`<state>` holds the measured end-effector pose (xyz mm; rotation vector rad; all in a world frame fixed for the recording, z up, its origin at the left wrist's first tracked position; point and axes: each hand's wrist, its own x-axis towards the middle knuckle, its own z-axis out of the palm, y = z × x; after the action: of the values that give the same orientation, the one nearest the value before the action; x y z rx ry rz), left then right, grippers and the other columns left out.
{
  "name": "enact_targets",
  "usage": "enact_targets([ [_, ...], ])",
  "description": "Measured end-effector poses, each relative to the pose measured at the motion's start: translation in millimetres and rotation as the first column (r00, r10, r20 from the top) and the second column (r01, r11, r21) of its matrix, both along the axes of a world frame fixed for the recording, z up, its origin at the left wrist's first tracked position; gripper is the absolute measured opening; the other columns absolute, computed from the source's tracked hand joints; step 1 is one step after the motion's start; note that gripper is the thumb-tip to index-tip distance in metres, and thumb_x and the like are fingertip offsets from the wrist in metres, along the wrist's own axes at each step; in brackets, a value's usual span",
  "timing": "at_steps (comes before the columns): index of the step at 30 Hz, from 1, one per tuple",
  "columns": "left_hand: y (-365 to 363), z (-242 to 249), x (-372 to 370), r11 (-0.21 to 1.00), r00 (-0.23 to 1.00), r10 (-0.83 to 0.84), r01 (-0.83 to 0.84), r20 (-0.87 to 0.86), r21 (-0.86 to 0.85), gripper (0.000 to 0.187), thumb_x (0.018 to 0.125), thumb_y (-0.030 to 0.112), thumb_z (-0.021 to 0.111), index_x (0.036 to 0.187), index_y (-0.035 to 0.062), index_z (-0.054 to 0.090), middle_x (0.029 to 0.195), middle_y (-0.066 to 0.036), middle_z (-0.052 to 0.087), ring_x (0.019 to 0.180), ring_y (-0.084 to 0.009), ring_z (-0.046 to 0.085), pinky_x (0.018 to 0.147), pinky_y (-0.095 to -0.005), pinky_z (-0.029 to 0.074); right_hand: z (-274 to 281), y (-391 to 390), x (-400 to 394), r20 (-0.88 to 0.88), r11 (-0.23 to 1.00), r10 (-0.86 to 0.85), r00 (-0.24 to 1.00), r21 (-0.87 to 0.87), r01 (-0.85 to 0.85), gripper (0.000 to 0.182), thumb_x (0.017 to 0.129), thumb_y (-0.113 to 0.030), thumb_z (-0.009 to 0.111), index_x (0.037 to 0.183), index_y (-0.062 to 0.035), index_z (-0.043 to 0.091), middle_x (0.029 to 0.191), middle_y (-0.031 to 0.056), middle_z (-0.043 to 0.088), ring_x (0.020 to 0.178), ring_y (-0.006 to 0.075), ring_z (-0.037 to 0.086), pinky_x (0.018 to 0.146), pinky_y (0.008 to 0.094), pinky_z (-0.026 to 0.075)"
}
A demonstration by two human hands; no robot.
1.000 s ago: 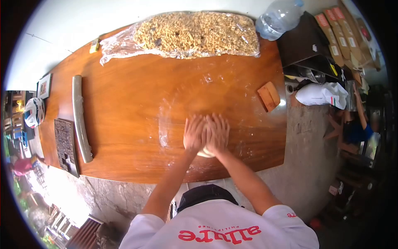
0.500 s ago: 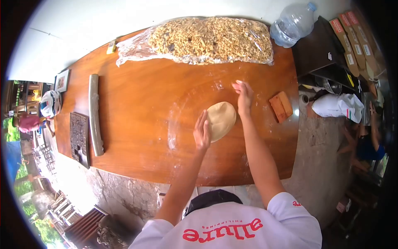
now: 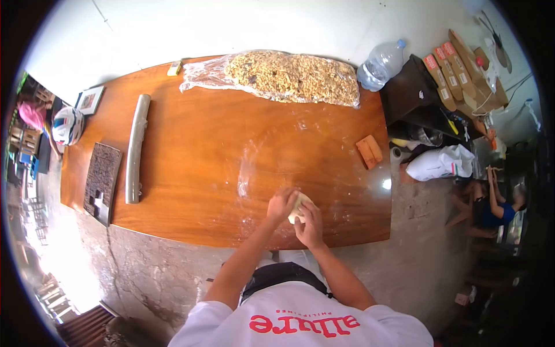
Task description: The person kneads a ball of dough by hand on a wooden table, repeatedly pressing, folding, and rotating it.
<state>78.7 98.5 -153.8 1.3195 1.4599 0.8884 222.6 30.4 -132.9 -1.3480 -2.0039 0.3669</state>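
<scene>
A pale piece of dough (image 3: 299, 208) lies near the front edge of the wooden table (image 3: 202, 156), partly covered by both hands. My left hand (image 3: 282, 205) wraps its fingers over the dough's left side. On the other side, my right hand (image 3: 310, 224) curls around the right and near part of it. White flour smears mark the wood to the left of the hands and beyond them.
At the back lies a clear bag of brown crumbly pieces (image 3: 295, 75) beside a large water bottle (image 3: 381, 65). An orange-brown block (image 3: 369, 151) sits to the right. A long grey roll (image 3: 138, 149) and a dark textured board (image 3: 102, 184) are at left. People are in the background.
The dough was a wide flat round with my right hand raised apart from it. Now it is bunched smaller, nearer the table's front edge, with both hands on it. The camera view has shifted.
</scene>
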Motion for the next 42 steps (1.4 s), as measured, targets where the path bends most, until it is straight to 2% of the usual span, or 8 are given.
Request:
enact_targets([
  [5,-53.3,10.8,31.0,0.893,0.976,-0.026,0.119,-0.214,0.434,0.031,0.098,0.018,0.053,0.118,0.0014,0.069,0.126,-0.019,0.065,0.125,-0.0382,0.055,0.110,-0.0478,0.041,-8.1,-21.7,3.7,-0.082,0.924,-0.382,0.921,-0.048,0.379,0.042,0.104,-0.027,0.049,0.136,-0.0002,0.053,0.137,0.0276,0.051,0.125,0.0449,0.050,0.107,0.0516,0.038],
  [9,-65.0,-12.7,26.8,0.868,0.953,-0.005,0.154,-0.303,0.472,0.036,0.096,0.018,0.054,0.126,0.0030,0.066,0.135,-0.019,0.060,0.132,-0.0376,0.051,0.114,-0.0515,0.036,-42.1,-19.0,-2.9,-0.015,0.956,-0.293,0.956,-0.033,0.293,0.048,0.108,-0.035,0.035,0.139,-0.0025,0.052,0.145,0.0272,0.046,0.134,0.0447,0.044,0.110,0.0544,0.035],
  [18,92.1,-43.6,32.3,0.903,0.820,0.005,0.242,-0.572,0.355,0.051,0.097,0.026,0.053,0.146,0.0119,0.053,0.151,-0.015,0.049,0.145,-0.0359,0.039,0.124,-0.0525,0.023,-56.2,146.8,30.8,0.266,0.961,-0.232,0.936,-0.087,0.263,0.048,0.098,-0.029,0.046,0.142,-0.0110,0.054,0.150,0.0231,0.043,0.143,0.0433,0.035,0.119,0.0597,0.023],
  [27,217.8,-42.2,48.6,0.897,0.721,0.335,-0.047,-0.607,0.440,0.041,0.103,0.027,0.051,0.138,0.0086,0.061,0.148,-0.020,0.052,0.144,-0.0402,0.040,0.121,-0.0497,0.029,-72.4,309.4,40.8,0.094,0.951,-0.306,0.947,-0.010,0.308,0.034,0.094,-0.023,0.056,0.122,-0.0064,0.066,0.141,0.0197,0.053,0.135,0.0392,0.046,0.114,0.0545,0.032],
  [29,197.4,-24.6,49.4,0.942,0.982,0.170,-0.138,-0.083,0.305,0.041,0.106,0.029,0.047,0.134,0.0038,0.063,0.137,-0.022,0.060,0.136,-0.0401,0.050,0.114,-0.0448,0.039,-84.6,313.7,50.8,-0.023,0.964,-0.265,0.964,0.010,0.265,0.030,0.095,-0.023,0.058,0.116,-0.0045,0.069,0.134,0.0185,0.060,0.130,0.0372,0.052,0.113,0.0516,0.035],
  [31,165.0,-16.9,39.7,0.999,0.990,-0.024,0.028,-0.138,0.027,0.045,0.108,0.032,0.043,0.133,-0.0002,0.062,0.130,-0.024,0.064,0.128,-0.0406,0.056,0.106,-0.0425,0.046,-91.2,301.5,67.8,-0.528,0.961,-0.271,0.805,-0.188,0.201,0.028,0.096,-0.023,0.059,0.112,-0.0030,0.071,0.120,0.0164,0.069,0.120,0.0344,0.060,0.108,0.0453,0.042],
  [37,33.6,-22.5,43.6,0.924,0.944,0.331,-0.327,0.016,0.199,0.048,0.108,0.034,0.045,0.131,-0.0050,0.061,0.119,-0.024,0.066,0.111,-0.0347,0.063,0.098,-0.0404,0.047,-94.0,205.5,64.1,-0.566,0.897,-0.379,0.732,-0.420,0.140,0.031,0.096,-0.020,0.062,0.120,-0.0023,0.069,0.121,0.0176,0.070,0.118,0.0344,0.062,0.105,0.0431,0.046],
  [42,-4.4,-28.6,-1.2,0.883,0.877,0.469,-0.466,0.105,-0.054,0.045,0.106,0.034,0.049,0.127,-0.0045,0.061,0.107,-0.020,0.064,0.097,-0.0292,0.061,0.090,-0.0389,0.048,-36.5,128.9,4.5,-0.217,0.988,-0.080,0.973,-0.146,0.049,0.041,0.091,-0.014,0.065,0.131,-0.0037,0.061,0.129,0.0192,0.063,0.122,0.0385,0.059,0.108,0.0457,0.045],
])
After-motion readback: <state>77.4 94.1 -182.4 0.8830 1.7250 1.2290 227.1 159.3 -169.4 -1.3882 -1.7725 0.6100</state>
